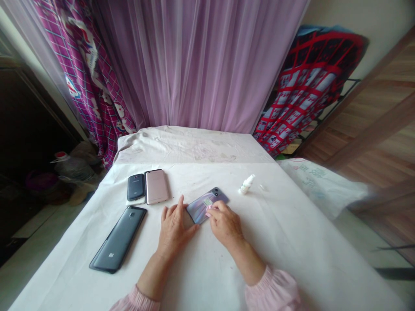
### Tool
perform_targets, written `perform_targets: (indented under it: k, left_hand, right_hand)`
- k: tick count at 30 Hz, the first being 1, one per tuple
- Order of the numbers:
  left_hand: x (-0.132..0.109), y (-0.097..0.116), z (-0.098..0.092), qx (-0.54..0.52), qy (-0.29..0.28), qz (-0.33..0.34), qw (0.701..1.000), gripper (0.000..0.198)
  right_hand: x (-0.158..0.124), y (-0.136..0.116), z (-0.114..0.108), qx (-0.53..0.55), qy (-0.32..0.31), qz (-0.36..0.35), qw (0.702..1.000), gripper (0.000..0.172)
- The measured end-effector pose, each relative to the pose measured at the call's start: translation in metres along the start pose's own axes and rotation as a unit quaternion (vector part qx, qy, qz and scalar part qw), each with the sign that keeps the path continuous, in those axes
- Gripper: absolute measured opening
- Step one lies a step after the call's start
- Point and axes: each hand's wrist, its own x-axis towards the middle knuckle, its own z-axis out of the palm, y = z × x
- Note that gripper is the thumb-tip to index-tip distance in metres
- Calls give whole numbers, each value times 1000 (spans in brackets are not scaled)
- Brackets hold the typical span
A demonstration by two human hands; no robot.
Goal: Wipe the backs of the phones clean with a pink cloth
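Observation:
A shiny lilac-grey phone (198, 210) lies back up on the white-covered table, its camera corner pointing up and right. My left hand (175, 225) rests at its lower left edge with the fingers apart, the thumb along the bottom edge. Over the phone's right part, my right hand (225, 222) pinches a small pink and white piece (209, 209) against the back, beside a pale label (207, 201). What the piece is cannot be made out. A small white bottle (246, 185) stands beyond my right hand, with a tiny white cap-like item (262, 187) to its right.
To the left lie a large dark phone (118, 239), a pink phone (157, 186) and a small dark phone (135, 187) on a white one (137, 201). Purple curtains (201, 65) hang behind the table (194, 285). A plastic bag (319, 183) is at the right edge.

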Motion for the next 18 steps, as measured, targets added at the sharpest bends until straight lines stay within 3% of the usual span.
perform_targets:
  k: [9, 18]
  left_hand:
    - [1, 4, -6, -8, -12, -9, 1000, 93]
    - [0, 2, -3, -6, -10, -6, 1000, 93]
  right_hand:
    - [14, 38, -7, -39, 28, 100, 994, 22]
    - [7, 23, -8, -34, 20, 61, 997, 25]
